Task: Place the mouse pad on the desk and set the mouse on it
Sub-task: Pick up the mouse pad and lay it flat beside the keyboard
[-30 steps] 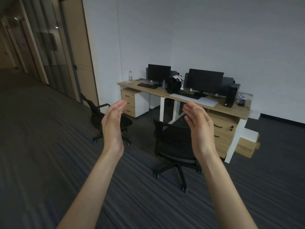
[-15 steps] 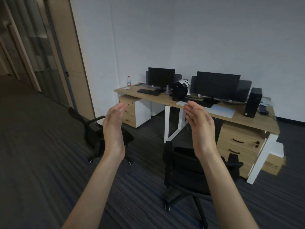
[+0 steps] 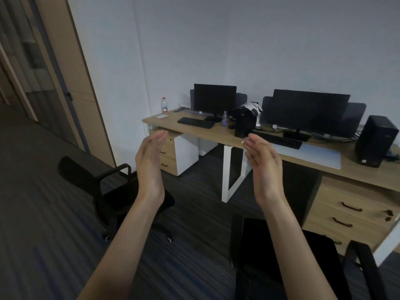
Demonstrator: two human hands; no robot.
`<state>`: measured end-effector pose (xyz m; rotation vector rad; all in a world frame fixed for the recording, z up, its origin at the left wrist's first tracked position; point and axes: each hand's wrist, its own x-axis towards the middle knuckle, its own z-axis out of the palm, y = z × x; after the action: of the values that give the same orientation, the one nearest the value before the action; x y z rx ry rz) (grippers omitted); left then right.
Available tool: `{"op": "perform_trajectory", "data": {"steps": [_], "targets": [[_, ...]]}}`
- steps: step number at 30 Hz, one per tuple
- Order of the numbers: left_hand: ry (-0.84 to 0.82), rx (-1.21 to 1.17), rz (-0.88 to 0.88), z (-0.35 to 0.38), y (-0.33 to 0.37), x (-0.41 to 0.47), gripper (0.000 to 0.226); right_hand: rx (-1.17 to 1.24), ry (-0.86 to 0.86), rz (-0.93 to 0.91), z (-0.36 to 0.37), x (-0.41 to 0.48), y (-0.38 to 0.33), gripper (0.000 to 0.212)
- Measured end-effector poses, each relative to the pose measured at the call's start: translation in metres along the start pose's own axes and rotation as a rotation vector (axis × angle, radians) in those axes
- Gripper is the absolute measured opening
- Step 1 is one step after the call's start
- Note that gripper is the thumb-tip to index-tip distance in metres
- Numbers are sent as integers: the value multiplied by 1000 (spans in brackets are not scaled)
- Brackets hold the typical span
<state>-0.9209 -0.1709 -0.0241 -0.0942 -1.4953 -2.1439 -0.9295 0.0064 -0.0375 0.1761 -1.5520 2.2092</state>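
- A pale, flat rectangular pad (image 3: 311, 153) was seen lying on the wooden worktop (image 3: 216, 135), under a dark keyboard (image 3: 279, 140) and before the right monitor (image 3: 307, 110).
- Both hands, left hand (image 3: 151, 163) and right hand (image 3: 263, 165), were held up empty, palms facing, fingers (image 3: 251, 144) spread loose; the pad lay well beyond them.
- No mouse could be made out; the pad's near left corner was hidden by the right hand.
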Motion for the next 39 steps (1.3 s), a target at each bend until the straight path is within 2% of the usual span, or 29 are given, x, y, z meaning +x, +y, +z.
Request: {"op": "perform_trajectory", "data": {"steps": [12,21,28,39], "targets": [[-83,-36,-54,44,-141,250,22,-61,90,-1,54,230,138,21],[-269,-50,-128,113,-251,453,25,-89,260,-16,76,423,222,22],[-367,-95,-205,187,-341,564,23,-127,372,-55,48,552,269,21],[-442,-162,-267,344,-488,728,22,-173,427,-55,-23,786,338,21]]}}
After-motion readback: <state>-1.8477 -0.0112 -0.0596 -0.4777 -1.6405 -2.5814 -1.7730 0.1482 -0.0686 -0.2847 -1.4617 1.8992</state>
